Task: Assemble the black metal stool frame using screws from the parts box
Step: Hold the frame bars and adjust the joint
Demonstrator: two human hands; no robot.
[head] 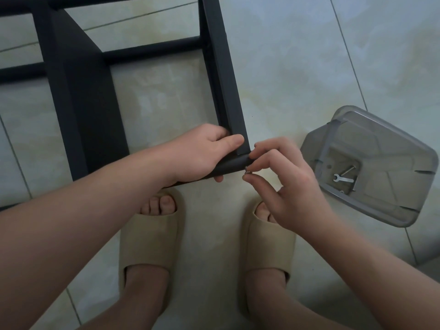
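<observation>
The black metal stool frame [223, 75] stands on the tiled floor and fills the upper left of the view. My left hand [202, 153] grips its near corner, where a leg bar meets a short tube end [234, 164]. My right hand [283, 177] is just right of that corner, thumb and fingers pinched on a small silvery screw [247, 172] at the tube's end. The clear grey parts box [404, 208] sits on the floor to the right, with a small flat wrench [341, 178] and a loose screw [347, 170] inside.
My two feet in beige slippers [152, 236] stand just below the hands, one under each. Pale floor tiles [285, 67] stretch between the frame and the box. A wide black panel of the frame [83, 103] rises at the left.
</observation>
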